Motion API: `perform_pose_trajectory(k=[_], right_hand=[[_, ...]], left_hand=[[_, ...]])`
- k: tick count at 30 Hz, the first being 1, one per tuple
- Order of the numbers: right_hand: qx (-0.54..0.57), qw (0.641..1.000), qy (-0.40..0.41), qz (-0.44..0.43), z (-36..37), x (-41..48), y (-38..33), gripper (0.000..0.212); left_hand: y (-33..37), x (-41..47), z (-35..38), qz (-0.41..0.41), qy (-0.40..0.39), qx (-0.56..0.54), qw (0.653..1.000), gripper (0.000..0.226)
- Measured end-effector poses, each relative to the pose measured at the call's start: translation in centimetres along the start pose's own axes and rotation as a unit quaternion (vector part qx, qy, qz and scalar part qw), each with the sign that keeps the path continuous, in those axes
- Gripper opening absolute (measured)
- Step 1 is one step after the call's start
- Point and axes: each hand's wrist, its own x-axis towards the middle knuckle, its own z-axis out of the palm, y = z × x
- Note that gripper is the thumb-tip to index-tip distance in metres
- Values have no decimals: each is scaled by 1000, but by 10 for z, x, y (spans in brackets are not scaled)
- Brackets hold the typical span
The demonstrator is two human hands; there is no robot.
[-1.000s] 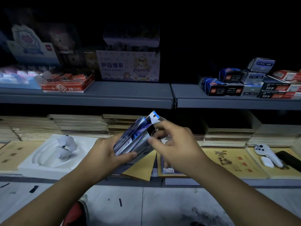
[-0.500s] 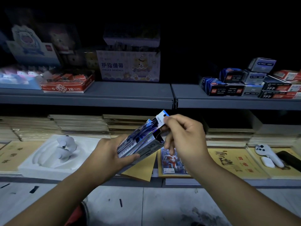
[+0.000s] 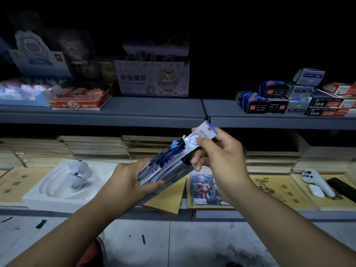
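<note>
My left hand grips a shiny blue and silver box of card packs, held tilted in front of the lower shelf. My right hand pinches one flat card pack by its upper end; the pack sticks halfway out of the box's open top, and its white hang tab points up and right. Below my hands a single card pack with a red and silver figure lies flat on the lower shelf.
A white foam tray holding a white controller sits at lower left. Another white controller lies at lower right on yellow booklets. The upper grey shelf carries a red 2B box, a finger bandage box and blue-black boxes.
My right hand moved from the box's mouth up and to the right, drawing one card pack further out. My left hand and the box stayed nearly still.
</note>
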Motion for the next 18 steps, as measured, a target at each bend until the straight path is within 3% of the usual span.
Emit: perform_pose_trajectory(k=[7,14,18], right_hand=[[88,992,86,-4,-16,13,-14,13],[104,991,85,0,-29,15,-19,22],[170,984,47,10,-26,15,-23,31]], left_hand=[[-17,2,-1,-74,30,-29,996,26],[-17,1,-4,-121,39,-82,989,25],[-18,1,-4,-142,40,-104,983,22]])
